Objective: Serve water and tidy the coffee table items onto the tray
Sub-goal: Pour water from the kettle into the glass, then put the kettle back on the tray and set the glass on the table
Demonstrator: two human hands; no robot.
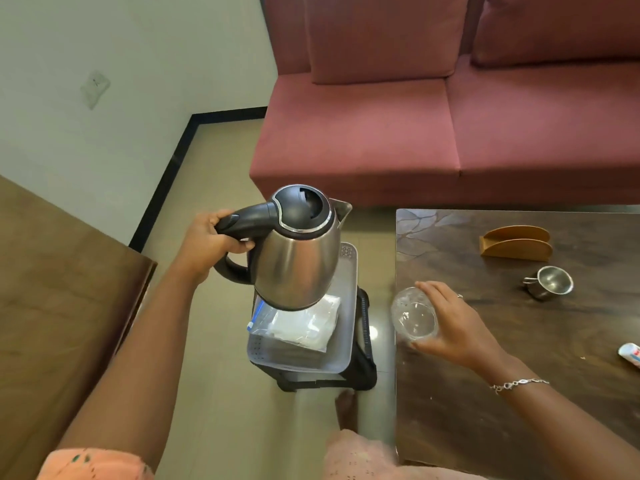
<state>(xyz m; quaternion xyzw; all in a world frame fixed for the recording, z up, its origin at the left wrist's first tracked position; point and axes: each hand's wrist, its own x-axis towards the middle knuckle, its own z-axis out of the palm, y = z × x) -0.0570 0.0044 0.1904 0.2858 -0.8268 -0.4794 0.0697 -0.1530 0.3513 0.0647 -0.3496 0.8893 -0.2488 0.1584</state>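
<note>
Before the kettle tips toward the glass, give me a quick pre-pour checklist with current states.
1. Left hand firm on the kettle handle: ok.
2. Right hand steadying the glass: ok.
3. Glass upright on the coffee table: ok, near the edge.
4. Spout over the glass: not ok, it hangs above the tray.
5. Kettle lid shut: ok.
6. Water level in the kettle: cannot tell.
</note>
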